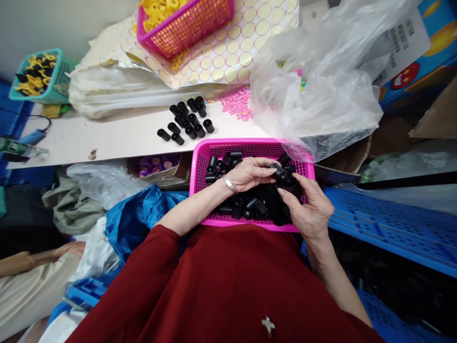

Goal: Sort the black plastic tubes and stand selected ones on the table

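Over a pink plastic basket [195, 190] full of loose black cylinders [257, 206], my two hands work close together. My left hand [250, 174], with a silver bracelet at the wrist, pinches a short black plastic cylinder [277, 172] between thumb and fingers. Just to its right, my right hand [310, 204] has thumb and forefinger around another black cylinder [288, 184]. The two pieces meet or overlap; I cannot tell whether they are joined. On the white tabletop beyond the basket, several black cylinders [190, 132] stand upright in a loose group.
Behind lie pink beads [238, 103], a crumpled clear plastic bag [321, 95] and a pink basket of yellow parts [189, 28]. A teal basket [57, 85] stands far left. Blue crates [392, 224] are at right. Another person's leg [35, 281] shows lower left.
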A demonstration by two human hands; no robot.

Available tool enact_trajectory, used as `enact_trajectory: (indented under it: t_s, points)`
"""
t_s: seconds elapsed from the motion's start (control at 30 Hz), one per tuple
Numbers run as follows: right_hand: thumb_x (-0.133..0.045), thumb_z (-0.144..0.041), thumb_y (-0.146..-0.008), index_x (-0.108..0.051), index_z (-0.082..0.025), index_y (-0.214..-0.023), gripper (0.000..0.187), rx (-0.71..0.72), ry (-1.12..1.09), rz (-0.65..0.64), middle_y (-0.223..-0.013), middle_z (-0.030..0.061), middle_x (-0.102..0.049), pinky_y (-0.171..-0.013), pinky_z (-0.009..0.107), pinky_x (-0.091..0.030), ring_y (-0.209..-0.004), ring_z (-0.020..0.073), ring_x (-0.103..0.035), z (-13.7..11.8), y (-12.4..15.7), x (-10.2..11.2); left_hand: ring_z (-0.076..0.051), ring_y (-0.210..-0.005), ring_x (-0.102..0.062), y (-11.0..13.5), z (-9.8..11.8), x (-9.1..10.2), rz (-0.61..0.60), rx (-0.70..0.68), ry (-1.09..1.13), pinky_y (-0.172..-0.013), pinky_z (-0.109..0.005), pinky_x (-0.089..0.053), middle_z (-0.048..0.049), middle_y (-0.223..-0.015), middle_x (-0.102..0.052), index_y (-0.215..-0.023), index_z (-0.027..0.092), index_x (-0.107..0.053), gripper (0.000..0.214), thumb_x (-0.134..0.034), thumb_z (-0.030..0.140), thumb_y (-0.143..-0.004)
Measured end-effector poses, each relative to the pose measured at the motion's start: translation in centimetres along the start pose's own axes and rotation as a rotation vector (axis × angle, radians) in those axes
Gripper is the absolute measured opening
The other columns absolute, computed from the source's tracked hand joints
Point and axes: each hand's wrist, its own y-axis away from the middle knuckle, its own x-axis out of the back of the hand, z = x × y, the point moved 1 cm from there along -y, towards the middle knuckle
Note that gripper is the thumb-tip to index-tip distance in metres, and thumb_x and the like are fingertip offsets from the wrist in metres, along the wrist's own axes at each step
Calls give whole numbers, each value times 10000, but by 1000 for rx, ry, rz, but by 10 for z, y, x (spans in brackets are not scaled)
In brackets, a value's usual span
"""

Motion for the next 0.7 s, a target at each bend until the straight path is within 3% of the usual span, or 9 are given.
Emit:
enact_trajectory:
  t_s: [0.27,0.57,0.7]
  points:
    - [-710,-345,-825,-676,-230,-1159,354,-68,62,-60,-990,67,-716,-833,427,-576,-889,234,-685,0,1,1,-111,-776,-641,-1,-2,1,29,-52,-121,-825,-315,-510,-19,-827,-694,-858,115,-735,441,-939,266,-497]
    - [-699,-289,-826,-673,-244,-1164,342,28,122,-94,-921,54,-693,-783,411,-554,-825,222,-655,6,0,5,-131,-777,-653,-1,-3,2,69,-187,-269,-871,-370,-529,-25,-821,-712,-855,115,-758,451,-937,280,-476]
    - [-695,-261,-821,-669,-245,-1171,352,83,118,-94,-920,54,-687,-771,402,-544,-820,222,-640,6,-2,7,-128,-728,-655,0,-5,2,71,-149,-238,-812,-360,-555,-27,-793,-711,-864,109,-759,462,-940,295,-481]
